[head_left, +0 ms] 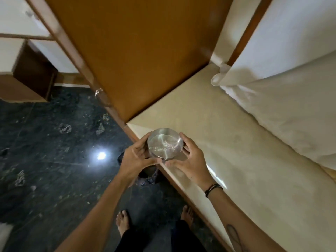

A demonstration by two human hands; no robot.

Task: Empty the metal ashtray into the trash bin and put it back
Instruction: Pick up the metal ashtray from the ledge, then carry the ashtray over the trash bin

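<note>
Ashtray (165,142), a round shallow metal dish, is held between both hands over the near corner of a cream-topped bench (209,124), tilted a little toward the camera. Pale flecks lie scattered across its shiny bottom. The left hand (135,158) grips its left rim with thumb and fingers curled around the edge; the right hand (189,160) clasps the right rim, fingers under the dish and thumb along its lower edge. A dark cord bracelet (213,189) circles the right wrist. White bedding (283,99) lies along the bench's far side. An orange-brown wooden panel (136,51) stands behind the corner. Bare feet (123,222) stand on the dark speckled floor (45,142) below.
</note>
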